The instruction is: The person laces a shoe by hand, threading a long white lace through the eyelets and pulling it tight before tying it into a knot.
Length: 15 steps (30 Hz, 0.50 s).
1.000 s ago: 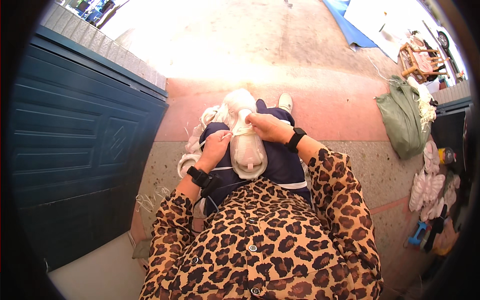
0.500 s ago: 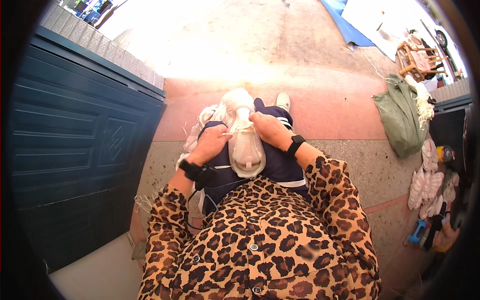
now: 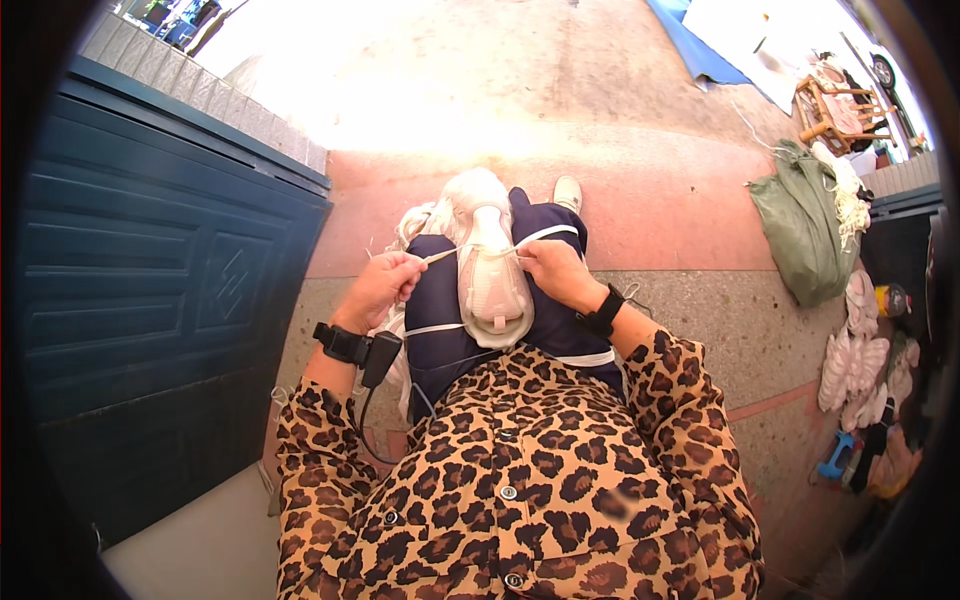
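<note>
Between my thighs lies a pale sneaker, its toe end away from me and its heel close to my shirt. My left hand is to the left of the shoe, thumb and finger pinched on a white shoelace that runs taut to the shoe's lacing. On the other side, my right hand pinches the lace's other end near the shoe opening. More white laces hang in a loose bunch over my left knee, beside the toe. Both wrists wear black bands.
A dark blue panelled door stands on my left. To the right are a green sack, a pile of pale shoes, a blue-handled tool and, farther off, a wooden chair. A blue sheet lies ahead.
My hands have moved apart from over the shoe, the left hand going farther left. The lace between them is now drawn out to both sides.
</note>
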Available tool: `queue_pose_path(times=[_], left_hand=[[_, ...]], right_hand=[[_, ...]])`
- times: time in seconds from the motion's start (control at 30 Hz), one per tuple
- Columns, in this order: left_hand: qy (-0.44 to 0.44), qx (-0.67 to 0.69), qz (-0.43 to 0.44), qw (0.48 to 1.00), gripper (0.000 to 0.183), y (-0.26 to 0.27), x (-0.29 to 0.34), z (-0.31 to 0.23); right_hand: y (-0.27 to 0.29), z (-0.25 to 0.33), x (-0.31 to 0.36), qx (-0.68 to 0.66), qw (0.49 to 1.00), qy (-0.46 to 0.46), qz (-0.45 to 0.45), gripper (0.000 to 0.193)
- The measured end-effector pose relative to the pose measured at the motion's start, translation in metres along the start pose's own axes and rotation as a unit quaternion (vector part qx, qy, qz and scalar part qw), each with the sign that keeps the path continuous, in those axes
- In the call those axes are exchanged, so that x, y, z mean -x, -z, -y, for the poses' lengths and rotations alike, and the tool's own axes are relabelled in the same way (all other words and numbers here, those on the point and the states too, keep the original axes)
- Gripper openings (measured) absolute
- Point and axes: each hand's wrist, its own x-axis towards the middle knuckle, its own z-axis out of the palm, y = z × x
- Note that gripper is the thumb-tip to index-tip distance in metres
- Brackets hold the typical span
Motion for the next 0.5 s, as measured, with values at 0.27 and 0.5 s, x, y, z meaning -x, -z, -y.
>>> queue_pose_path(times=[0.27,0.5], left_hand=[[-0.202,-0.272,-0.088,0.937,0.014,-0.034,-0.024,0.038],[-0.315,-0.503,-0.178,0.785,0.015,-0.046,-0.032,0.039]], right_hand=[[-0.007,0.011,-0.007,0.146,0.987,-0.066,0.009,0.014],[-0.005,0.016,-0.012,0.230,0.971,-0.054,0.048,0.013]])
